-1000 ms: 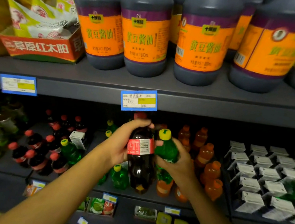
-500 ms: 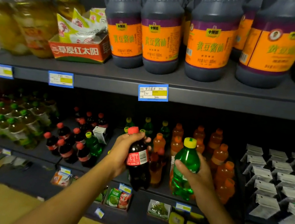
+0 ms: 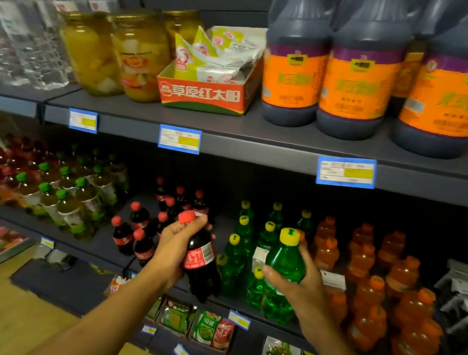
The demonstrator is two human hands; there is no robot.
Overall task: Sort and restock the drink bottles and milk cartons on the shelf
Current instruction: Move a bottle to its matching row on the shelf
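top shelf point(image 3: 265, 134) lit from above, lower tier sits in deep shadow; motion blur smears labels (price tags point(image 3: 346, 171) unreadable), wide-angle bowing at edges, left side softest

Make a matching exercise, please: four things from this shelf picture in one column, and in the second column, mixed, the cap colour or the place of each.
Things:
1. cola bottle
2. green bottle
3. soy sauce jugs
4. orange bottles

Descriptions:
A. standing on the upper shelf
B. yellow cap, held in the right hand
C. standing on the lower shelf, right of the green ones
D. red cap, held in the left hand

Pairs: 1-D, 2-B, 3-A, 4-C
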